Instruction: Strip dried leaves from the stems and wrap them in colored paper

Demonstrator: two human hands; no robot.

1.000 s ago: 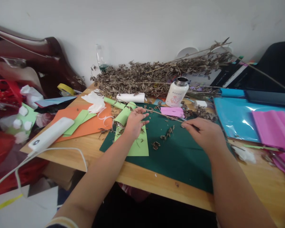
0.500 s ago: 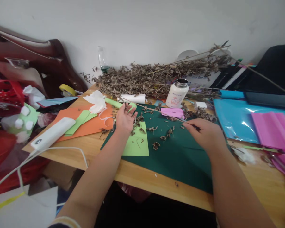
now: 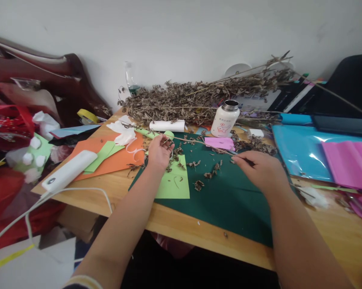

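Observation:
A thin dried plant stem (image 3: 193, 141) stretches across the table between my two hands. My right hand (image 3: 260, 168) pinches its right end above the dark green cutting mat (image 3: 235, 200). At the other end, my left hand (image 3: 159, 152) has its palm turned up and its fingers curled round the stem's leafy part; the exact contact is partly hidden. Beneath the left hand lies a light green sheet of paper (image 3: 173, 186) with crumbled dry leaves on it. More dry leaf bits (image 3: 199, 185) are scattered over the mat.
A heap of dried plants (image 3: 181, 98) lies along the wall. In front stands a white open bottle (image 3: 225, 120), near folded pink paper (image 3: 219, 143). Orange paper (image 3: 87, 150) and a white power bank (image 3: 70, 170) with a cable are at left, a blue plastic folder (image 3: 301, 156) at right.
My left hand's fingers have curled in from a more open spread onto the stem. My right hand keeps its hold in nearly the same place. The view has shifted slightly.

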